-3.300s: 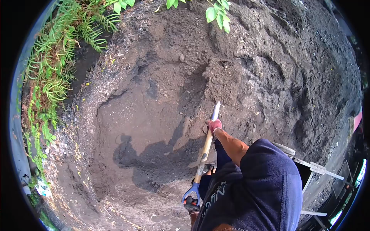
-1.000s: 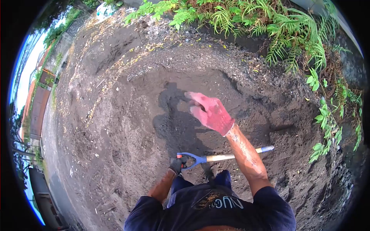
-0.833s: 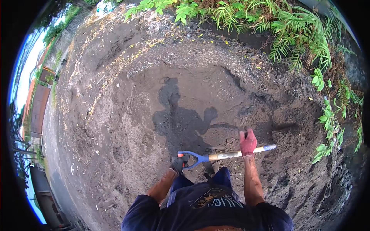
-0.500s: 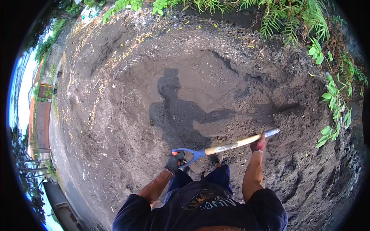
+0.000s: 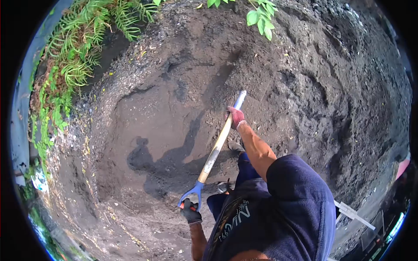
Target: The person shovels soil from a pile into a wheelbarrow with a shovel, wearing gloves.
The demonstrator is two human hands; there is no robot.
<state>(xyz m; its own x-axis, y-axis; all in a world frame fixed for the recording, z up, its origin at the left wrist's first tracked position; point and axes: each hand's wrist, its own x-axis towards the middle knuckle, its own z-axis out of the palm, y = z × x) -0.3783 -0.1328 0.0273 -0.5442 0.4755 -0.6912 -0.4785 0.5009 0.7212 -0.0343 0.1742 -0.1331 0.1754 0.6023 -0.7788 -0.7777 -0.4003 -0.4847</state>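
A shovel (image 5: pixel 216 150) with a pale wooden shaft, a blue D-shaped handle and a blue socket slants across the middle of the head view. My left hand (image 5: pixel 190 212), in a dark glove, is closed round the grip of the D-handle. Near the socket, my right hand (image 5: pixel 236 117), in a reddish glove, wraps round the shaft with the arm stretched forward. Past the socket, dark loose soil (image 5: pixel 250 78) lies where the blade would be, and I cannot make out the blade's outline.
Dark, uneven earth (image 5: pixel 313 91) with lumps and hollows surrounds my feet. Ferns (image 5: pixel 76 56) grow at the upper left, and a leafy sprig (image 5: pixel 261 19) hangs in at the top. My shadow (image 5: pixel 170 165) falls on the ground. Pale litter (image 5: pixel 40 180) lies far left.
My view and body have turned to the right. The shovel, nearly level across my front before, now points away from me, with both hands still on it.
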